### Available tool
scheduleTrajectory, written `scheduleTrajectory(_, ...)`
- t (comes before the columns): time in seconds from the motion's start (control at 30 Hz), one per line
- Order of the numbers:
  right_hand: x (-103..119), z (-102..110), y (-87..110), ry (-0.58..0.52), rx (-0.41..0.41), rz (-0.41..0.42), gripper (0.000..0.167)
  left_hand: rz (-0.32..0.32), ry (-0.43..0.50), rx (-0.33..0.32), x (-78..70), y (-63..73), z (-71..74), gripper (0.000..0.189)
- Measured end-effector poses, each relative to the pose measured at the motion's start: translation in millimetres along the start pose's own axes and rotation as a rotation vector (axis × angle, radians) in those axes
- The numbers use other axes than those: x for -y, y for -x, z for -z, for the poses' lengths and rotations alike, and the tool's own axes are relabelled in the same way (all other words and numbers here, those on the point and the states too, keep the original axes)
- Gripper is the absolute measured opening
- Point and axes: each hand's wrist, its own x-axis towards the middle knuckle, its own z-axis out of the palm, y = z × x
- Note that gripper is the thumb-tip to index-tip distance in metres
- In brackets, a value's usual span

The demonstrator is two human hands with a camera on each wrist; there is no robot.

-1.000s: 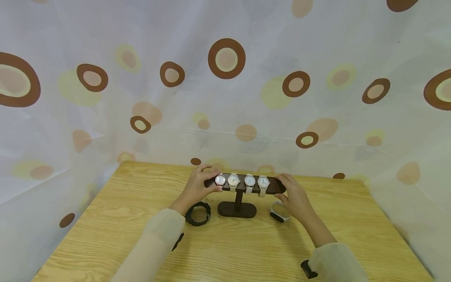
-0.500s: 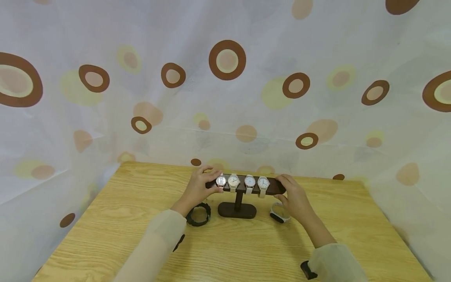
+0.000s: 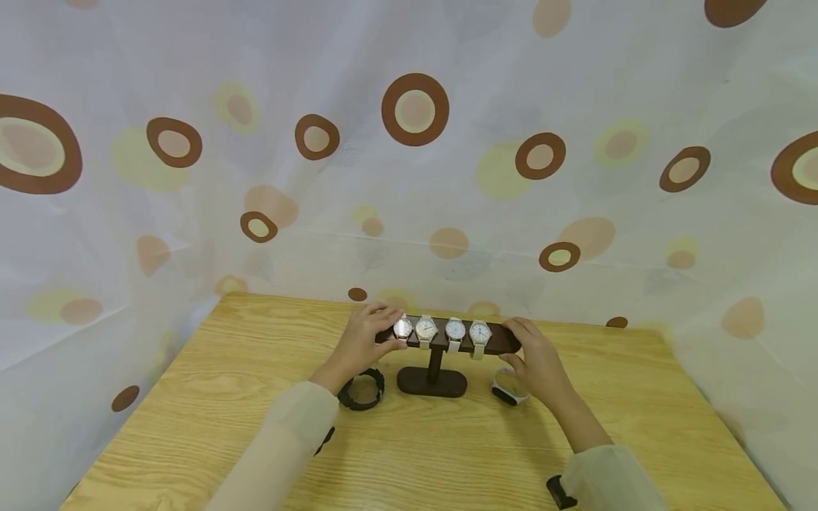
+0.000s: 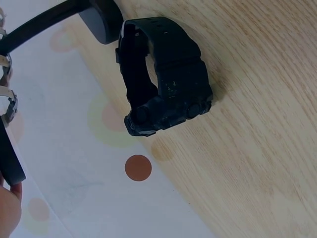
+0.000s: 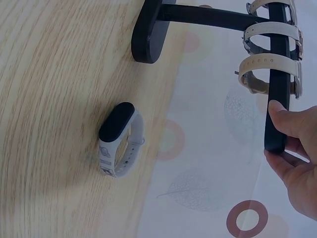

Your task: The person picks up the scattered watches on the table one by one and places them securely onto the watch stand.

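A dark brown T-shaped watch stand (image 3: 432, 382) stands upright on the table. Several wristwatches with pale straps and round light dials, among them the rightmost watch (image 3: 480, 332), are looped side by side around its top bar. My left hand (image 3: 356, 346) grips the bar's left end, thumb at the front edge and fingers over the top, close to the leftmost watch (image 3: 402, 328). At the opposite end, my right hand (image 3: 542, 360) pinches the bar; the right wrist view shows thumb and fingers on either side of the bar's bare end (image 5: 276, 134).
Below my left wrist lies a chunky black watch (image 4: 181, 79) on the wooden table (image 3: 434, 454). A white fitness band (image 5: 116, 144) with a black screen sits under my right hand. Behind the table hangs a pale sheet (image 3: 358, 262) patterned with brown rings.
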Motion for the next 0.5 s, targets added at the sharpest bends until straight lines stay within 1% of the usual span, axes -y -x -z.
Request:
scheduleTrajectory(0.2, 3, -2, 2.0, 0.012, 0.005, -0.009, 0.049, 0.003, 0.018, -0.012, 0.0, 2.9, 0.0, 0.058)
scheduleTrajectory(0.3, 3, -2, 3.4, 0.005, 0.002, -0.021, 0.05, 0.001, 0.032, -0.035, 1.0, 4.0, 0.9, 0.059)
scheduleTrajectory(0.4, 4, -3, 4.2, -0.007, -0.007, -0.034, 0.05, 0.006, 0.027, -0.081, 3.6, 6.6, 2.9, 0.058)
scheduleTrajectory(0.5, 3, -3, 4.6, -0.016, -0.018, -0.038, 0.05, 0.044, 0.043, -0.143, 7.0, 12.0, 5.8, 0.05)
